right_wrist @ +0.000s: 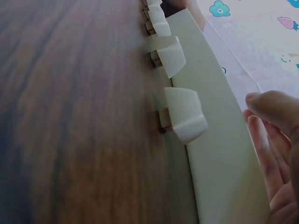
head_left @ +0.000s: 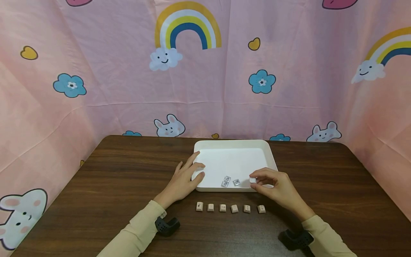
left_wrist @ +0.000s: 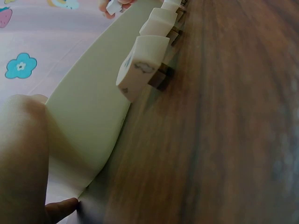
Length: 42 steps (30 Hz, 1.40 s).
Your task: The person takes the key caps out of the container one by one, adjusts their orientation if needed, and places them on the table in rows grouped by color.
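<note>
A white tray [head_left: 232, 162] lies on the table. My left hand [head_left: 183, 178] rests at its left side, fingers spread over the rim. Over the tray's front right corner, my right hand [head_left: 276, 184] pinches a small white keycap [head_left: 253, 180] between thumb and fingers; the left wrist view also shows this white piece [left_wrist: 113, 6] in the fingertips. Three small clear-and-grey square pieces, apparently key switches [head_left: 236, 182], lie in the tray near its front. In front of the tray stands a row of several white keycaps [head_left: 223, 208], seated on small dark switches in the wrist views.
The brown wooden table [head_left: 128, 178] extends around the tray on both sides. A pink patterned curtain [head_left: 205, 85] hangs behind and beside it. Black bands [head_left: 167, 226] sit on both wrists. The keycap row runs close along the tray's front wall [right_wrist: 219, 140].
</note>
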Motion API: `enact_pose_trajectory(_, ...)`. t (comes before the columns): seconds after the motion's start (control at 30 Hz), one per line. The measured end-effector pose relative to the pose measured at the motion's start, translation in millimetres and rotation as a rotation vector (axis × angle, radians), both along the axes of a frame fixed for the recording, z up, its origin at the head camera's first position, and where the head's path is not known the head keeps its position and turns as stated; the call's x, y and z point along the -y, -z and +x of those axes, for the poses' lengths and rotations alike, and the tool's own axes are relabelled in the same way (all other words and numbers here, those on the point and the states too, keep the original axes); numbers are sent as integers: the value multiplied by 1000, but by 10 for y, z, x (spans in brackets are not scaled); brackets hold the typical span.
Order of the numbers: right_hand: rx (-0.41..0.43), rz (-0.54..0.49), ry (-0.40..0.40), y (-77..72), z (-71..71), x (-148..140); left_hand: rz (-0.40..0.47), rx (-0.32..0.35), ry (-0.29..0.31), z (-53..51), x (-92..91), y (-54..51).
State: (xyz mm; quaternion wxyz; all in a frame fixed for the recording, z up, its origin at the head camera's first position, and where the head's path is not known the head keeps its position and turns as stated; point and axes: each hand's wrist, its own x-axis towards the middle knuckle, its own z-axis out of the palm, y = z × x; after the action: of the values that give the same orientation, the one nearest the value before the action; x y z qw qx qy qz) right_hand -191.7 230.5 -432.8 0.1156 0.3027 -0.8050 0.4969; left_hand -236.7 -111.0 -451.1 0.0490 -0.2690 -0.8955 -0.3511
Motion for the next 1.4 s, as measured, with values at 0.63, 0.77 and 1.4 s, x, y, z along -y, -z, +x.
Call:
enact_pose_trajectory(0.63,2,-20,58,-19,21,24,1,-1,-9,0,-3,-10)
enact_pose_trajectory(0.77,-57,39,98,-45,51,63,-5,-3,-10,0,-4,-6)
enact_pose_trajectory(1.4,-104,-35,-106,-62,552,849,-10,-17,-13,-6,-8,4)
